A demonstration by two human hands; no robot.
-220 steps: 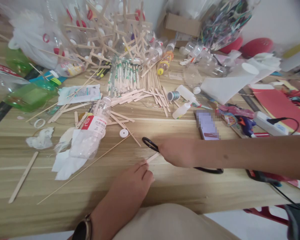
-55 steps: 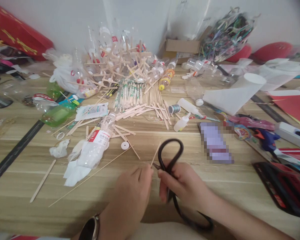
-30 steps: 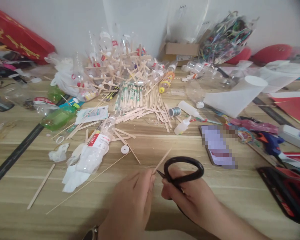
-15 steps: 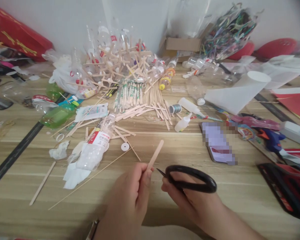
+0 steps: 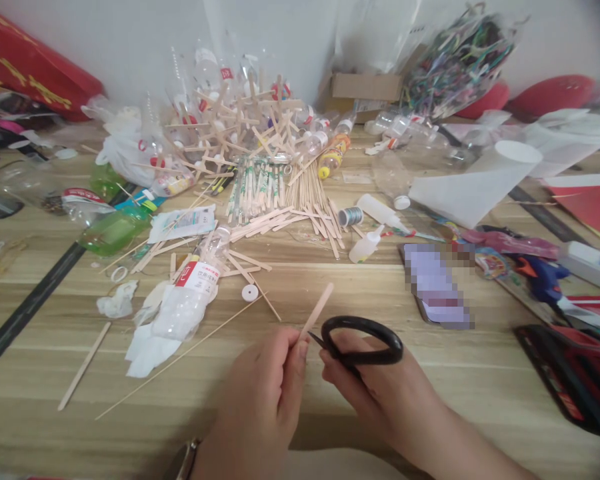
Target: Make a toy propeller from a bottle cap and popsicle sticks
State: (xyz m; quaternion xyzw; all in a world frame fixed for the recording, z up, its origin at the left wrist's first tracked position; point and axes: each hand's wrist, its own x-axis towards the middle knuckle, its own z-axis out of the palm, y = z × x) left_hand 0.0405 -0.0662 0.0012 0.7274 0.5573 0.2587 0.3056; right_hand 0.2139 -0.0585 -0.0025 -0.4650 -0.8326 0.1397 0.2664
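Note:
Near the front centre, my left hand point(image 5: 270, 380) pinches a flat wooden stick point(image 5: 318, 310) that slants up to the right above the table. Black-handled scissors point(image 5: 363, 341) are gripped in my right hand point(image 5: 375, 387), just to the right. Their dark pointed tip is at the stick, close above my left thumb; whether it touches the wood I cannot tell. My right palm and fingers hide the rest of the scissors' grip.
A label-wrapped plastic bottle point(image 5: 193, 287) lies left of centre, with a loose stick point(image 5: 85, 367) nearby. Behind are piled sticks point(image 5: 280, 223) and a green bottle point(image 5: 115, 230). To the right lie a phone point(image 5: 437, 287), glue bottle point(image 5: 366, 245) and black-red case point(image 5: 575, 380).
My right hand has moved left with the scissors, bringing their tip up to the stick. The stick in my left hand has shifted slightly right.

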